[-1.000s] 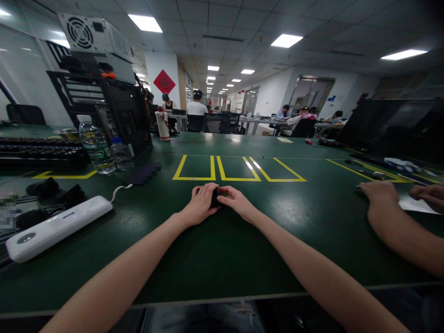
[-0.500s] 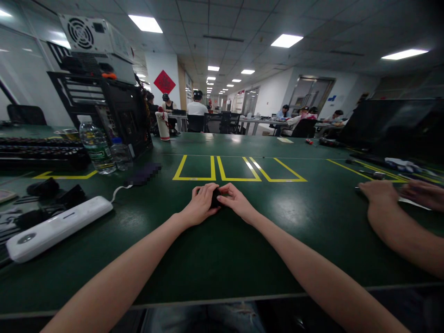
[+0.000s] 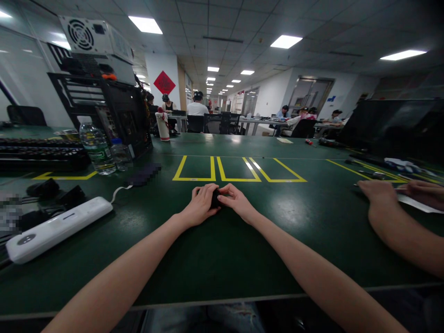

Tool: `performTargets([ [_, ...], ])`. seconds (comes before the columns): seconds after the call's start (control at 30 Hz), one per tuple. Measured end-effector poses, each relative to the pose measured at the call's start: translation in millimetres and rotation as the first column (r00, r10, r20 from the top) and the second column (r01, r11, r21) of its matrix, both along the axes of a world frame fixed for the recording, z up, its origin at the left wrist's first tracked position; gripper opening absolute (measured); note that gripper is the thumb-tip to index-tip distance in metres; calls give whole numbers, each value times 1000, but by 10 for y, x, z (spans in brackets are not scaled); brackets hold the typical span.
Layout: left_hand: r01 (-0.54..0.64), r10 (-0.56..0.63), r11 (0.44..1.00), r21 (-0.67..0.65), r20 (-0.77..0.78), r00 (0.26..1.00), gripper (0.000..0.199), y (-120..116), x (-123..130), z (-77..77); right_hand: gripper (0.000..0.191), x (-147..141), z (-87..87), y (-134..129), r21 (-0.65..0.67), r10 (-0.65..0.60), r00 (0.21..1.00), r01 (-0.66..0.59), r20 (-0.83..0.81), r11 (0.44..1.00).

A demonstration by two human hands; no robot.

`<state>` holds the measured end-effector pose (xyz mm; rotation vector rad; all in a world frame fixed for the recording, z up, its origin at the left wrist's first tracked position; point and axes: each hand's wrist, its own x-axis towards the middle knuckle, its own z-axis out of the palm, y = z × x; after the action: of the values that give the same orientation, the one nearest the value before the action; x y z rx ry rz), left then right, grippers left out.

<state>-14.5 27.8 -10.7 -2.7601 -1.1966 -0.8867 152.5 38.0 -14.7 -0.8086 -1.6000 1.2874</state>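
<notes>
Between my two hands is a small black object (image 3: 215, 198), mostly covered by fingers, so its kind does not show. My left hand (image 3: 201, 203) wraps it from the left, thumb low and fingers over the top. From the right, my right hand (image 3: 236, 201) grips it with thumb and fingertips. Both hands rest low over the green tabletop (image 3: 215, 254), just in front of the yellow tape outlines (image 3: 239, 180).
On the left lie a white power strip (image 3: 60, 229) and black plugs (image 3: 71, 196). Water bottles (image 3: 96, 145) stand beside a black computer case (image 3: 121, 115). At right, a co-worker's hands (image 3: 379, 192) hold something over the table. A cream-coloured cup (image 3: 163, 126) stands farther back.
My hands and the black object stay in place. At the right, the co-worker's hands have shifted slightly, and more of a white sheet shows beneath them.
</notes>
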Motion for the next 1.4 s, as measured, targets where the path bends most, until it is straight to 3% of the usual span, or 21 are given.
performTargets([
  [0.2, -4, 4, 1000, 4, 0, 1000, 56, 9, 7, -15, 32, 5, -25, 33, -43, 8, 1000, -7, 29, 999],
  [0.33, -13, 13, 1000, 13, 0, 1000, 57, 20, 12, -27, 35, 28, -20, 26, 2, 58, 998, -58, 5, 998],
  [0.5, -4, 4, 1000, 6, -2, 1000, 55, 15, 11, -18, 25, 21, 2, -3, 8, 26, 1000, -26, 4, 1000],
  [0.63, -4, 4, 1000, 5, -1, 1000, 55, 17, 8, -18, 31, 9, -16, 19, -11, -7, 1000, 7, 18, 1000],
  [0.9, 7, -7, 1000, -15, -5, 1000, 56, 17, 2, -13, 34, 52, 33, -8, -11, 96, 995, -96, 13, 995],
  [1.1, 0, 0, 1000, 7, 4, 1000, 56, 16, 10, -16, 27, 23, 19, -13, -12, 54, 998, -55, -26, 998],
  [1.27, -6, 6, 1000, 16, 3, 1000, 55, 18, 22, -19, 36, 15, -42, 54, -28, 15, 1000, -16, -13, 999],
  [1.4, -8, 8, 1000, 10, 6, 1000, 55, 21, 16, -25, 35, 33, -22, 53, -38, 73, 997, -73, 9, 997],
])
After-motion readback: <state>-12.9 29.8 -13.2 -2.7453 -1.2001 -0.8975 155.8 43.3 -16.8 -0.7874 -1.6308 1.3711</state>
